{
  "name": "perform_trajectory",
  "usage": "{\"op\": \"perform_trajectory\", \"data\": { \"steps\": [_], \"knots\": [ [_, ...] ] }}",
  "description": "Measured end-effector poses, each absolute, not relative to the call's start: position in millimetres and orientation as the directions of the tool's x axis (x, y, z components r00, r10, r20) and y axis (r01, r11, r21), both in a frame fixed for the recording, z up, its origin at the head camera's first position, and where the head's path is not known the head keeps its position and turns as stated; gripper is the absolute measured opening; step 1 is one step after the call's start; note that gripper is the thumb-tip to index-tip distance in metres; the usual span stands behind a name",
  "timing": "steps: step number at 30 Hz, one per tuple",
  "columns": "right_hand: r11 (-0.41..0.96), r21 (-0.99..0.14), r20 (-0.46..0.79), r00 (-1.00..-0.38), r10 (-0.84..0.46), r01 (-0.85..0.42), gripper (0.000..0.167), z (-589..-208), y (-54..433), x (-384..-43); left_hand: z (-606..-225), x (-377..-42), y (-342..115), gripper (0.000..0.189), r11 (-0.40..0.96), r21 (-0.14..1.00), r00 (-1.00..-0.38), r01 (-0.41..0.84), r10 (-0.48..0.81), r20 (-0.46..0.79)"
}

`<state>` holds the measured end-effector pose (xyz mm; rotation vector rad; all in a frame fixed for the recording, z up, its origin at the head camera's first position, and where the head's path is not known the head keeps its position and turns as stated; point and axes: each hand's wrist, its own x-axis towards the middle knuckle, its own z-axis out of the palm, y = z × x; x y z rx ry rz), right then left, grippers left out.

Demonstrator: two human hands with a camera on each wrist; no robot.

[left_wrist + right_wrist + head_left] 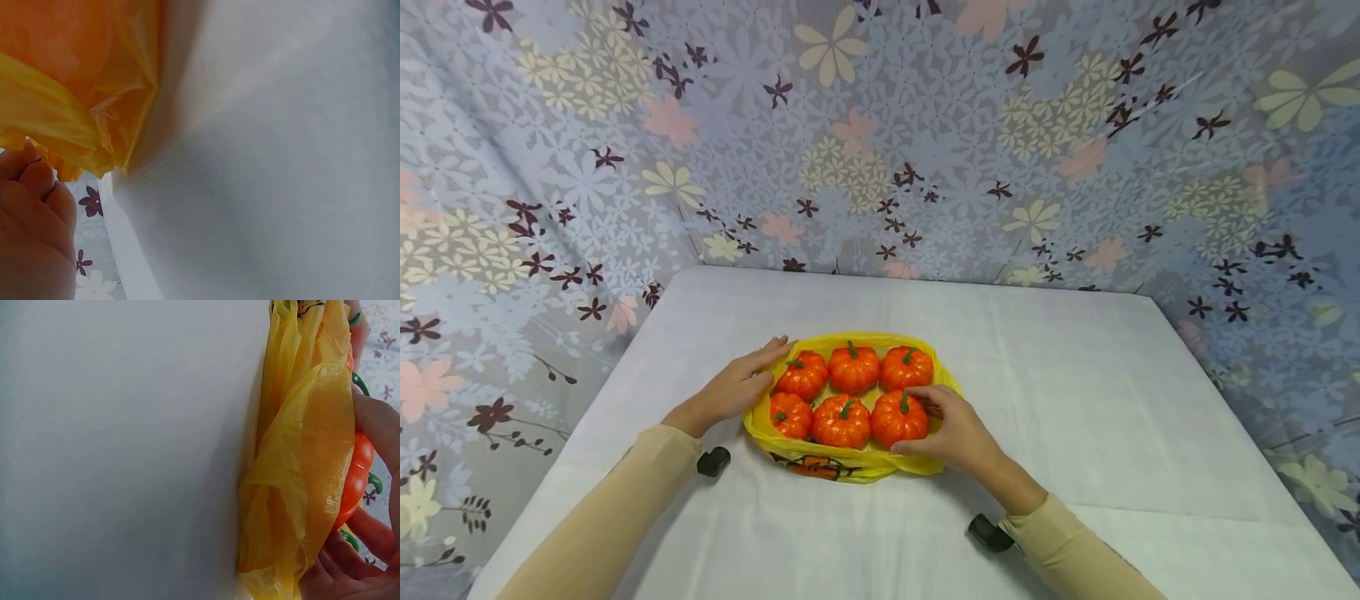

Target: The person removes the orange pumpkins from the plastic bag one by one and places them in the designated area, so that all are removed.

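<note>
A yellow plastic bag point(865, 477) with black and orange print lies on the white-covered table, its mouth spread wide. Inside sit several glossy orange toy pumpkins point(842, 422) with green stems, in two rows of three. My right hand point(958, 429) grips the front right pumpkin point(898, 419), thumb on its near side and fingers on the far side. In the right wrist view, that pumpkin point(357, 478) shows between thumb and fingers, over the bag's yellow side point(325, 437). At the bag's left rim rests my left hand point(733, 390), fingers extended along the plastic.
White cloth covers the table point(1075, 400), which reaches well out to the right of the bag. Behind it hangs a flowered curtain point(880, 167). A dark device point(713, 461) is at the left wrist and another dark device point(990, 533) at the right.
</note>
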<state>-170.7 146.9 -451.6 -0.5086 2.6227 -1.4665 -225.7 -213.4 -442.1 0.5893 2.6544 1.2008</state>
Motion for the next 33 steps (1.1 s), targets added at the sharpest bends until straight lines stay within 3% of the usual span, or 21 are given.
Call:
{"op": "perform_trajectory", "data": {
  "steps": [21, 33],
  "knots": [
    [0.428, -0.856, 0.157, -0.935, -0.319, -0.29, 0.074, -434.8, 155.4, -171.6, -440.6, -223.7, -209.2, 0.056, 0.611, 0.747, -0.91, 0.263, 0.414, -0.017],
    [0.453, -0.839, 0.207, -0.947, -0.246, -0.301, 0.077, -413.1, 195.8, -181.0, -439.5, -222.5, -209.6, 0.055, 0.636, 0.724, -0.912, 0.265, 0.409, -0.026]
  ]
}}
